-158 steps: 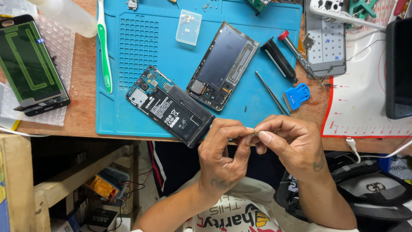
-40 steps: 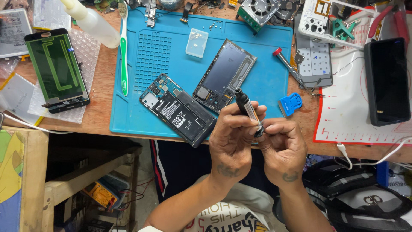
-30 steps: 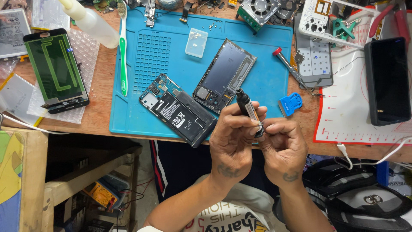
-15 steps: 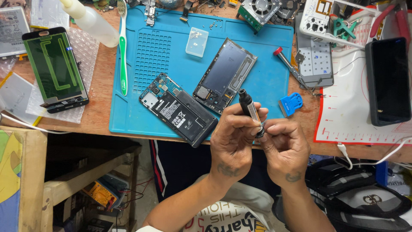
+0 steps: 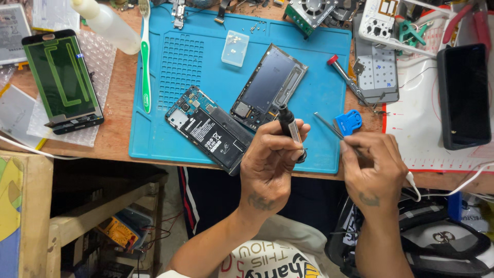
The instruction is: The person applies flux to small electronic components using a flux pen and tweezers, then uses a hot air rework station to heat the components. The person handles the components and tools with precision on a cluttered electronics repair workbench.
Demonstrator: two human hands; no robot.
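left hand (image 5: 270, 157) clenched round slim black pen-shaped screwdriver (image 5: 289, 126), held above surface edge | right hand (image 5: 373, 167) pinched thin metal tweezers (image 5: 329, 126) beside blue plastic pry tool (image 5: 348, 122) | opened dark phone with exposed board (image 5: 208, 128) lay on blue silicone mat (image 5: 206, 67) beyond

Bare mat (image 5: 206, 67) strip left of opened phone (image 5: 208, 128); frame (image 5: 268, 85), scraper (image 5: 348, 121), screwdriver (image 5: 343, 76) crowd the right.

Opened phone (image 5: 210, 128) on mat (image 5: 195, 67)
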